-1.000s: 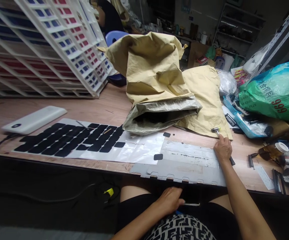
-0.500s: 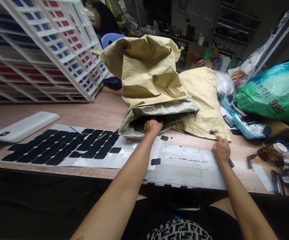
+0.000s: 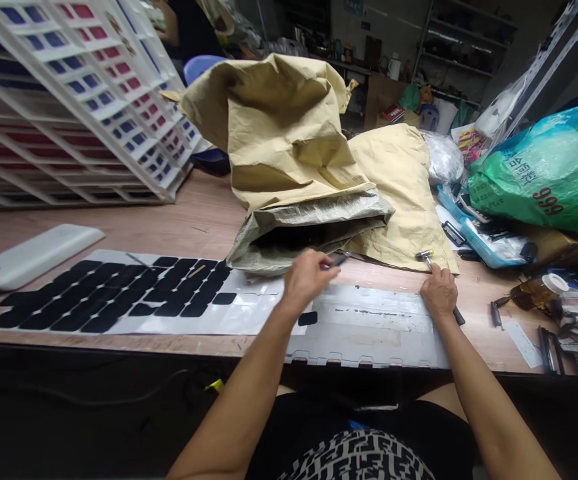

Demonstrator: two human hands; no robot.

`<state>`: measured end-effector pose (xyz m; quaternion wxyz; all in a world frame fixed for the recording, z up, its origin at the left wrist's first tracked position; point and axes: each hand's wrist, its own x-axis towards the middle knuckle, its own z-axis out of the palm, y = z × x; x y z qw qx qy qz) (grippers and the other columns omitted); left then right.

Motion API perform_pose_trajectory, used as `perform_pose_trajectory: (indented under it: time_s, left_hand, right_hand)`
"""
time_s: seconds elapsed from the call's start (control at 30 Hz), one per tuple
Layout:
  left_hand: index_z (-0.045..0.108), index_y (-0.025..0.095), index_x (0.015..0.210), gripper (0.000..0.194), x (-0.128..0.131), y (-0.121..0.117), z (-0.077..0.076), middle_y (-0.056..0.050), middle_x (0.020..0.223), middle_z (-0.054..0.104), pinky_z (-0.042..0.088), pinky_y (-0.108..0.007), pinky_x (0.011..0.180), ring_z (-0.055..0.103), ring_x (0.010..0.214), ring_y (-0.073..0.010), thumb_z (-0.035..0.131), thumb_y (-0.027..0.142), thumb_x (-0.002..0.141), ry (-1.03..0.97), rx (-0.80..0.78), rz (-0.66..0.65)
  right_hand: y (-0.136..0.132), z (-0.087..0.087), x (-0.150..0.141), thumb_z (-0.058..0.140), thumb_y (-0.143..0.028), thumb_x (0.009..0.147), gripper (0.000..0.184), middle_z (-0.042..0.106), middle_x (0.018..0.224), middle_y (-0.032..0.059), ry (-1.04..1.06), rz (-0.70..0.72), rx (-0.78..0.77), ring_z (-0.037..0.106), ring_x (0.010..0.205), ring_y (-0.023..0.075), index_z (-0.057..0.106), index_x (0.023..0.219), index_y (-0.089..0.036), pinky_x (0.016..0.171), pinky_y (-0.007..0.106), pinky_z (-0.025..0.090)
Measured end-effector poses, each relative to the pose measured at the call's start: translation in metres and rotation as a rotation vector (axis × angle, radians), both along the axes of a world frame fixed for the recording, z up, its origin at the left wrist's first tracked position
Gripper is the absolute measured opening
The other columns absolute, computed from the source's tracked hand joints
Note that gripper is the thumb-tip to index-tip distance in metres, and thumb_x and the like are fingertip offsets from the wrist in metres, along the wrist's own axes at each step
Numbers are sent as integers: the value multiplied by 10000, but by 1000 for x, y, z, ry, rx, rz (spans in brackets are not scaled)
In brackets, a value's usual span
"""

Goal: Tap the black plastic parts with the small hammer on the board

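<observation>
My left hand (image 3: 307, 275) hovers just in front of the open mouth of a tan paper sack (image 3: 289, 153) and pinches a small dark flat piece (image 3: 341, 259) between its fingers. My right hand (image 3: 439, 293) rests on the right end of a grey metal plate (image 3: 369, 327) and grips the black handle of a small hammer (image 3: 426, 256) whose metal head points away from me. A white sheet (image 3: 133, 293) covered with rows of black pads lies to the left, and one loose black pad (image 3: 308, 319) sits by my left wrist.
A white power bank (image 3: 29, 253) lies at the far left. A white rack of coloured compartments (image 3: 69, 93) leans behind it. A green plastic bag (image 3: 543, 180), tape, clips and small tools crowd the right side. Another person sits beyond the rack.
My left hand came up from my lap, reached into the sack's mouth, and has now drawn back out holding a small dark piece. My right hand stayed on the hammer.
</observation>
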<state>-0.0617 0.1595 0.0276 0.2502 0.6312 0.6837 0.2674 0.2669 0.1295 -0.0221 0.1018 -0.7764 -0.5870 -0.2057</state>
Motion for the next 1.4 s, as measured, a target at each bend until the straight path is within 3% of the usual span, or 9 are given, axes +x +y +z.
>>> perform_pose_trajectory:
  time_s: [0.13, 0.23, 0.33, 0.53, 0.7, 0.87, 1.0, 1.2, 1.4]
  left_hand:
    - [705, 198, 848, 141, 50, -24, -23, -21, 901, 654, 454, -278, 684, 594, 795, -170, 743, 284, 743, -134, 0, -382]
    - [688, 209, 852, 141, 70, -23, -40, -13, 912, 639, 455, -287, 726, 592, 845, -178, 749, 257, 735, -141, 1, -505]
    - [685, 223, 871, 206, 74, -18, -49, -9, 931, 640, 450, -299, 763, 594, 909, -193, 784, 330, 724, -115, 58, -568]
    - [714, 250, 857, 173, 71, -13, -54, 18, 901, 650, 422, -288, 727, 596, 862, -168, 787, 341, 729, -94, 134, -579]
    - [746, 263, 887, 182, 70, -13, -57, 20, 907, 658, 430, -275, 739, 598, 884, -168, 788, 320, 720, -147, 125, -590]
    - [750, 246, 871, 168, 70, -10, -61, 16, 895, 670, 434, -272, 770, 598, 903, -167, 801, 332, 736, -167, 141, -600]
    - [751, 234, 842, 181, 71, -8, -63, 19, 859, 677, 432, -266, 751, 601, 881, -162, 824, 341, 717, -200, 116, -575]
    - [767, 240, 798, 141, 72, -8, -58, 20, 834, 664, 414, -260, 733, 589, 876, -159, 817, 333, 705, -206, 61, -570]
    - [780, 256, 744, 75, 71, -8, -57, 24, 760, 624, 393, -264, 707, 569, 841, -154, 799, 325, 720, -224, 79, -582]
  right_hand:
    - [-1, 2, -1, 456, -203, 919, 431, 573, 1028, 108, 23, -9, -9, 508, 941, 243, 568, 1335, -204, 748, 321, 381]
    - [-3, 3, -2, 460, -201, 913, 436, 571, 1036, 114, 38, -12, -19, 504, 937, 243, 571, 1335, -199, 752, 326, 391]
    - [-4, 3, -2, 463, -200, 907, 442, 569, 1038, 118, 47, -8, -13, 501, 942, 246, 569, 1336, -202, 757, 332, 398]
    - [1, 6, -3, 446, -201, 928, 443, 579, 1062, 130, 58, -38, -55, 527, 963, 256, 554, 1357, -204, 768, 334, 411]
    - [-5, 28, -4, 436, -180, 934, 447, 633, 1115, 113, 315, -20, -145, 580, 976, 228, 574, 1357, -227, 800, 316, 437]
    - [-50, 43, -32, 466, -246, 922, 462, 691, 1141, 81, 663, 287, -22, 632, 967, 218, 587, 1367, -219, 883, 356, 499]
    - [-86, 46, -65, 485, -281, 930, 460, 716, 1141, 65, 830, 473, -39, 665, 1022, 215, 602, 1372, -227, 946, 386, 531]
    - [-102, 37, -85, 464, -238, 951, 456, 661, 1326, 62, 851, 579, -83, 612, 1234, 214, 595, 1388, -239, 1075, 400, 491]
    - [-104, 30, -83, 447, -221, 956, 450, 672, 1301, 76, 774, 551, -122, 634, 1202, 219, 600, 1379, -225, 1065, 410, 505]
